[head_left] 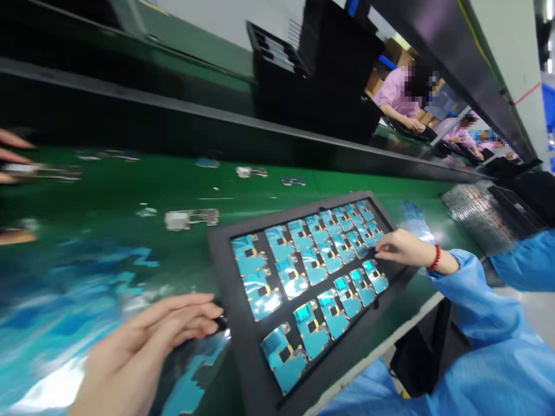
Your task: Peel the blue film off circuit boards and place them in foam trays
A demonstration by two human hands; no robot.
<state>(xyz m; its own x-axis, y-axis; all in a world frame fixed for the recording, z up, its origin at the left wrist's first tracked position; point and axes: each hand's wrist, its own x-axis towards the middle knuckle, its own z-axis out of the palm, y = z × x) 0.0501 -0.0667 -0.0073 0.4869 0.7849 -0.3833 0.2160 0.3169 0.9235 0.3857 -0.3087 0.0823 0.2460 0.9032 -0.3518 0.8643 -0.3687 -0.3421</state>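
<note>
A black tray [234, 352] lies tilted across my view, with rows of blue-filmed circuit boards [312, 329] in it. My left hand [169, 329] is at its left edge, fingers pressed together. A small dark piece [222, 320] shows at those fingertips; whether it belongs to the tray or is held is unclear. Beside that hand lies blue-patterned film or sheet [186, 381], partly blurred. My right hand [403, 248], with a red bead bracelet and blue sleeve, is over the tray's right end. Its fingers are pinched around something dark that I cannot make out.
Loose circuit parts [191, 219] lie on the green bench [182, 179]. Another person's fingers [13, 156] hold a part at far left. A dark shelf [173, 110] runs behind. At right are a stack of trays [481, 214] and another blue sleeve [524, 260]. Co-workers sit beyond.
</note>
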